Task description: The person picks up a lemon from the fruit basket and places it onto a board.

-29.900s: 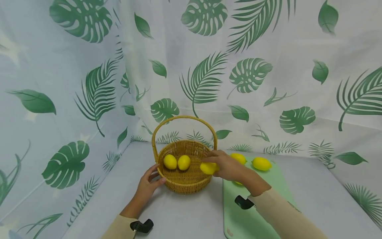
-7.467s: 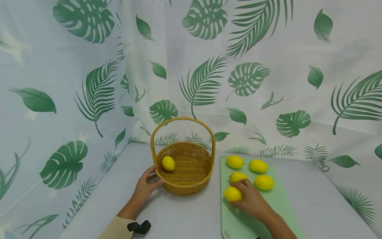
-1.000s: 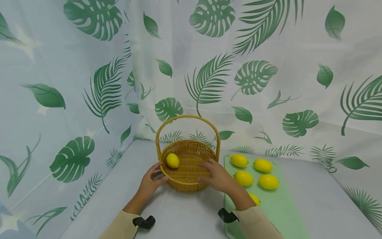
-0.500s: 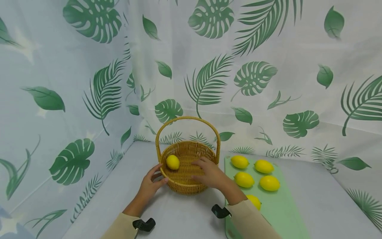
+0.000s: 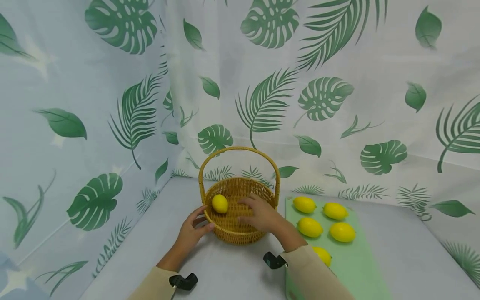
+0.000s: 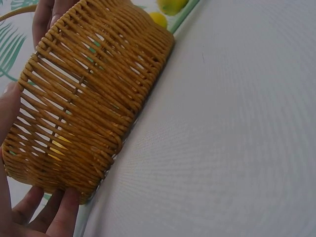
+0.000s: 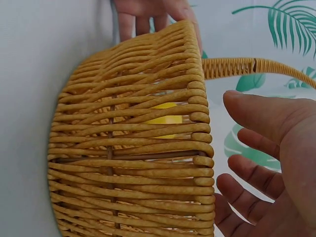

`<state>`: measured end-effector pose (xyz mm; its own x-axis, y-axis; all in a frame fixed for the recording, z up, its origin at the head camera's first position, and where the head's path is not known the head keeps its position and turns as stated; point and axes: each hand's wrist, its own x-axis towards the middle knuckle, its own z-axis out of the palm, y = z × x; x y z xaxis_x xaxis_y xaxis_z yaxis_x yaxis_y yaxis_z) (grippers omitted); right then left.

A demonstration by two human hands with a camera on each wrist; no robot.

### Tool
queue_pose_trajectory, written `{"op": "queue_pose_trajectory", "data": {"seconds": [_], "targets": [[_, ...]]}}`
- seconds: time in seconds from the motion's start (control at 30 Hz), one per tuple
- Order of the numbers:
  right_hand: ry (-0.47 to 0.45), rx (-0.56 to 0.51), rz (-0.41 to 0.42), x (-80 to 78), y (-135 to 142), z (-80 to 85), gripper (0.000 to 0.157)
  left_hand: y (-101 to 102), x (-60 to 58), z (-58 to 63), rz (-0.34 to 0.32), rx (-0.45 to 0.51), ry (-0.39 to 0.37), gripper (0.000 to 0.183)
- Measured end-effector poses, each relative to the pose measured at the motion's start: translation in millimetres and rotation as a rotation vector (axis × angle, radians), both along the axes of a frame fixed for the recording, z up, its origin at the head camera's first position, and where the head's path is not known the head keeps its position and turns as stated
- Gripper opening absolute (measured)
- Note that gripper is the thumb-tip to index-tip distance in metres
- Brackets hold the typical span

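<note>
A wicker basket (image 5: 240,238) with an arched handle stands on the table, one lemon (image 5: 219,204) lying inside at its left. My left hand (image 5: 188,236) holds the basket's left side, thumb near the front rim and fingers against the outer wall, as the left wrist view (image 6: 64,212) also shows. Over the basket's right part reaches my right hand (image 5: 262,214), thumb and fingers spread with nothing between them, a short way from the lemon. Through the weave in the right wrist view, the yellow lemon (image 7: 165,118) shows.
To the right of the basket lies a light green cutting board (image 5: 352,266) with several lemons (image 5: 342,231) in rows. The right sleeve (image 5: 313,271) partly covers the nearest lemon (image 5: 323,255). A leaf-printed curtain (image 5: 232,54) hangs behind and to the left.
Lemons have left the basket and lie on the board, compared with the earliest frame. Over the last second my right hand moved left above the basket towards the remaining lemon; my left hand stayed.
</note>
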<state>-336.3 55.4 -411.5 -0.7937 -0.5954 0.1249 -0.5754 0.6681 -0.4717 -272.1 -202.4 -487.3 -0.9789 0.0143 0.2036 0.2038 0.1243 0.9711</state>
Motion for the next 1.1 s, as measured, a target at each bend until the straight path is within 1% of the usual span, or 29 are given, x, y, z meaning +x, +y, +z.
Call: {"op": "queue_pose_trajectory", "data": {"seconds": [0.2, 0.3, 0.43, 0.53, 0.63, 0.77, 1.0, 1.1], "targets": [[-0.004, 0.027, 0.007, -2.2, -4, 3.4, 0.051, 1, -2.0, -1.6, 0.013, -0.005, -0.003, 0.070], [-0.002, 0.037, 0.008, -3.4, -8, 7.7, 0.056, -1, -8.0, -11.1, 0.017, -0.003, 0.002, 0.071], [0.005, 0.043, 0.024, -6.8, -14, 12.9, 0.057, -3, -17.2, -25.4, 0.028, 0.001, 0.008, 0.070], [0.019, 0.061, 0.043, -12.0, -18, 13.2, 0.054, -3, -19.1, -28.5, 0.038, -0.004, 0.016, 0.071], [0.022, 0.083, 0.061, -18.6, -21, 10.2, 0.054, -3, -19.4, -28.5, 0.055, -0.018, 0.014, 0.072], [0.012, 0.101, 0.071, -26.9, -25, 5.3, 0.056, -2, -17.5, -25.3, 0.067, -0.028, 0.000, 0.072], [-0.046, 0.091, 0.055, -35.0, -29, 6.5, 0.058, 2, 0.7, 5.6, -0.002, -0.021, -0.006, 0.070], [-0.058, 0.084, 0.052, -39.4, -30, 6.8, 0.059, 3, 2.1, 7.3, -0.001, -0.023, -0.005, 0.069]]}}
